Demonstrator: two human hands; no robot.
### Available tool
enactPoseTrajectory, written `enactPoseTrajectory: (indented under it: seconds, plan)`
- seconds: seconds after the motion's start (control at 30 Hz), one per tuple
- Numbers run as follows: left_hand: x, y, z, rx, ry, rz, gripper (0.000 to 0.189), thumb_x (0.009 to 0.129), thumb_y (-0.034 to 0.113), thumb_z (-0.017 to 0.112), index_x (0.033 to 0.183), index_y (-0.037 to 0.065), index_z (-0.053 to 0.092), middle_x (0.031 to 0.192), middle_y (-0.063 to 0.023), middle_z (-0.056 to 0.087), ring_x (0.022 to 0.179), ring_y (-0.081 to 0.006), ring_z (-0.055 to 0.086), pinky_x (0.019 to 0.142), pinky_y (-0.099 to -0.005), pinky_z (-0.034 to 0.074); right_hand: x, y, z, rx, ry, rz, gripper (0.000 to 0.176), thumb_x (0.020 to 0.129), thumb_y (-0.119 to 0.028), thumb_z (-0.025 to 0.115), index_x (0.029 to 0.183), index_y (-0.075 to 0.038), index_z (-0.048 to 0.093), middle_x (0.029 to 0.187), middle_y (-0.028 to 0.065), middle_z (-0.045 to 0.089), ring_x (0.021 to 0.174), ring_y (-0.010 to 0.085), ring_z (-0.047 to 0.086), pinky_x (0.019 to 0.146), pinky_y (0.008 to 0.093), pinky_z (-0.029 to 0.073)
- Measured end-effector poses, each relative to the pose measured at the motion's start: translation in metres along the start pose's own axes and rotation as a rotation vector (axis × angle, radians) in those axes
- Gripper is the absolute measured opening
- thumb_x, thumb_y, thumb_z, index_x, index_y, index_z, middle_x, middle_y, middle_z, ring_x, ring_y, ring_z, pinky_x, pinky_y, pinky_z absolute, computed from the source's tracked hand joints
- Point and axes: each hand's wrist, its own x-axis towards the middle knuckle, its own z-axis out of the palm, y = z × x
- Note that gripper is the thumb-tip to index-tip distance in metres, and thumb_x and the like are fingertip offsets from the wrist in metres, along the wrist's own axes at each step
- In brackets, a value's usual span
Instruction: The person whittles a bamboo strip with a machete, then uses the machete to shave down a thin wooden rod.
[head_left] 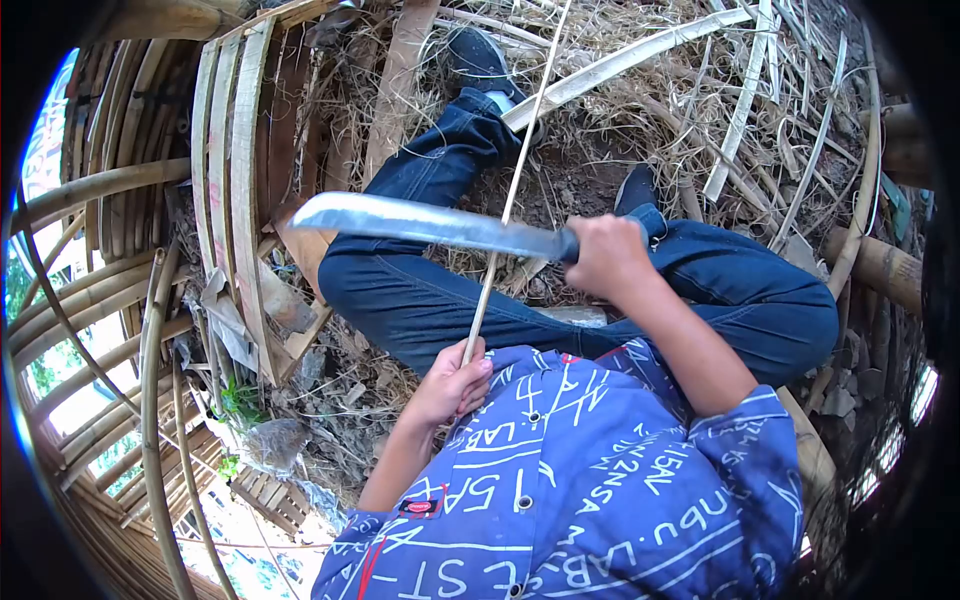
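My right hand (612,262) is wrapped round the dark handle of a machete (420,222), whose long blade points left across my lap. Near my waist, my left hand (455,383) grips the lower end of a thin bamboo strip (518,172). From there the strip runs up and away between my legs, past the top of the view. The blade crosses the strip in this view, in front of it. My fingers hide the strip's near end.
Split bamboo slats (640,62) and shavings litter the ground ahead, around my shoes (478,58). Wooden boards (232,190) stand at my left, beside a bamboo pole frame (120,270). A thick bamboo pole (885,268) lies at the right.
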Motion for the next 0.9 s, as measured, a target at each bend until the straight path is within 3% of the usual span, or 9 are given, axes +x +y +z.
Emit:
enactPoseTrajectory:
  seconds: [0.3,0.37,0.5,0.57,0.63,0.77,0.83,0.87,0.9]
  plan:
    - [-0.004,0.016,-0.003,0.044,0.058,-0.003,0.021,0.097,0.009,0.051,0.083,0.011,0.036,0.053,0.0039,0.036,0.036,-0.0057,0.034,0.033,-0.0215,0.026,0.031,0.004,-0.001,-0.074,0.037,-0.022,0.024,0.063,-0.024,0.072,0.082,-0.010,0.065,0.075,0.0156,0.068,0.075,0.0333,0.068,0.068,0.0431,0.054]
    - [-0.010,0.011,-0.004,0.073,0.071,-0.021,0.021,0.097,0.009,0.051,0.083,0.011,0.036,0.053,0.0040,0.037,0.036,-0.0056,0.035,0.033,-0.0214,0.027,0.039,0.008,-0.011,-0.128,0.009,0.086,0.026,0.066,-0.027,0.072,0.086,-0.010,0.066,0.081,0.0153,0.069,0.081,0.0319,0.069,0.073,0.0423,0.055]
    - [-0.022,-0.008,-0.009,0.102,0.061,-0.029,0.021,0.097,0.010,0.052,0.083,0.011,0.037,0.053,0.0039,0.038,0.037,-0.0052,0.036,0.034,-0.0210,0.027,0.079,0.081,-0.030,-0.088,0.208,0.392,0.025,0.071,-0.018,0.063,0.092,-0.007,0.070,0.087,0.0206,0.069,0.085,0.0367,0.068,0.081,0.0466,0.054]
    - [-0.024,-0.007,-0.010,0.067,0.051,-0.030,0.021,0.097,0.010,0.052,0.083,0.011,0.037,0.053,0.0041,0.039,0.037,-0.0051,0.036,0.035,-0.0207,0.027,0.095,0.115,-0.049,-0.119,0.131,0.488,0.027,0.073,-0.019,0.061,0.094,-0.003,0.068,0.093,0.0235,0.068,0.092,0.0371,0.067,0.083,0.0471,0.053]
    - [-0.023,-0.006,-0.008,0.142,0.086,-0.029,0.019,0.097,0.011,0.054,0.085,0.011,0.038,0.053,0.0044,0.040,0.038,-0.0037,0.037,0.035,-0.0202,0.027,0.100,0.145,-0.048,-0.159,0.189,0.398,0.027,0.072,-0.019,0.061,0.093,-0.002,0.069,0.091,0.0239,0.068,0.090,0.0381,0.067,0.082,0.0477,0.053]
    - [-0.011,0.000,0.001,0.266,0.189,-0.028,0.015,0.095,0.013,0.058,0.090,0.005,0.046,0.056,0.0013,0.048,0.040,-0.0057,0.043,0.037,-0.0229,0.034,0.064,0.096,-0.034,-0.037,0.150,0.350,0.027,0.071,-0.018,0.063,0.093,-0.003,0.069,0.088,0.0236,0.069,0.086,0.0387,0.068,0.082,0.0467,0.054]
    - [-0.001,0.018,0.031,0.834,0.457,0.123,0.020,0.091,0.015,0.063,0.099,-0.001,0.053,0.062,-0.0041,0.057,0.044,-0.0082,0.050,0.042,-0.0258,0.040,0.035,0.052,-0.020,0.056,0.059,0.322,0.024,0.070,-0.017,0.063,0.089,-0.005,0.070,0.084,0.0222,0.069,0.084,0.0380,0.068,0.081,0.0463,0.054]
    - [0.001,0.020,0.029,0.879,0.476,0.052,0.035,0.089,0.013,0.066,0.119,-0.002,0.055,0.066,-0.0023,0.056,0.052,-0.0090,0.055,0.048,-0.0249,0.045,0.021,0.032,-0.013,0.045,0.017,0.268,0.025,0.068,-0.016,0.062,0.090,-0.007,0.071,0.084,0.0218,0.069,0.081,0.0376,0.068,0.080,0.0462,0.055]
    - [0.004,0.016,0.025,0.885,0.472,0.049,0.035,0.089,0.013,0.066,0.119,-0.002,0.055,0.066,-0.0023,0.056,0.052,-0.0090,0.055,0.048,-0.0249,0.045,0.008,0.018,-0.006,0.086,-0.070,0.197,0.027,0.066,-0.017,0.062,0.090,-0.010,0.071,0.083,0.0208,0.069,0.080,0.0373,0.069,0.079,0.0459,0.055]
